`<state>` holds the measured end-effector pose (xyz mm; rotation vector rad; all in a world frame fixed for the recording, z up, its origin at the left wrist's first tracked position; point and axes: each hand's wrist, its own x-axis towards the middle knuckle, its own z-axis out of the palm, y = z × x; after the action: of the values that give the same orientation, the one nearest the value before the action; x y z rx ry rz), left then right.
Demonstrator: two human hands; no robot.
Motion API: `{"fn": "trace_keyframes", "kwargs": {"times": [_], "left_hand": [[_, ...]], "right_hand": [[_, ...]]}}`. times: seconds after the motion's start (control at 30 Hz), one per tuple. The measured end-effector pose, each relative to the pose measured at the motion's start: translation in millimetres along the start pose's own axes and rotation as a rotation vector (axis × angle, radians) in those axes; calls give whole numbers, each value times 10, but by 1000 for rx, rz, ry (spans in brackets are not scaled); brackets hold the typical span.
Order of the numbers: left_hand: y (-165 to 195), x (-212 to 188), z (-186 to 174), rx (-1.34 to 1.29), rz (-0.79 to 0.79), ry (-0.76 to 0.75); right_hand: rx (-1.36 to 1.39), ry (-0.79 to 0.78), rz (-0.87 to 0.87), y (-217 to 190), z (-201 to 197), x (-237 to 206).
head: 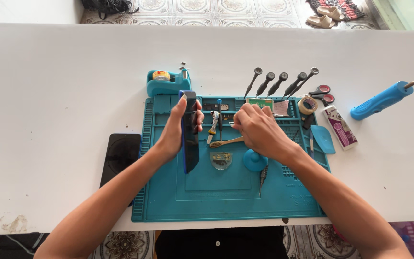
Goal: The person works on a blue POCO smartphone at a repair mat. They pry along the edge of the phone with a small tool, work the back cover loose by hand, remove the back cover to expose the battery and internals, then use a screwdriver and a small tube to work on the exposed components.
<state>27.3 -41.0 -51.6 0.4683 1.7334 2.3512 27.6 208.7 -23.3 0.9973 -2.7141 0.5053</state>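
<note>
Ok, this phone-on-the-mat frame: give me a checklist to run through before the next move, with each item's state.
1. Left hand grips the phone, held on edge over the teal mat: ok.
2. Right hand holds a tool: cannot tell, fingers curled over it.
3. Suction cup free on the mat: ok.
4. Loose screwdriver within reach on the mat: ok.
5. Five screwdrivers lined up behind the mat: ok.
6. Black panel lies off the mat, near the table edge: not ok.

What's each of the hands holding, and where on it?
Left hand grips the smartphone on edge, by its long sides. Right hand: closed, contents can't be told.
</note>
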Motion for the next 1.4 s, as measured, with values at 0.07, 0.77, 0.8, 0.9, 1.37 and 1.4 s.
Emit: {"fn": "trace_keyframes", "kwargs": {"times": [0.07,0.77,0.8,0.9,1.37,1.4], "left_hand": [[-36,23,17,4,16,-8],[5,-77,209,245,12,11],[13,-83,211,247,32,2],[26,-79,238,273,48,-14],[5,-99,304,343,75,-26],[6,-98,307,344,71,-27]], "right_hand": [[125,133,-118,-18,-36,-22],[1031,354,36,-369,-131,-248],[1036,378,48,-378,-127,-254],[1049,445,74,-383,-134,-283],[974,470,42,-417,-66,-295],[979,470,39,-414,-66,-295]]}}
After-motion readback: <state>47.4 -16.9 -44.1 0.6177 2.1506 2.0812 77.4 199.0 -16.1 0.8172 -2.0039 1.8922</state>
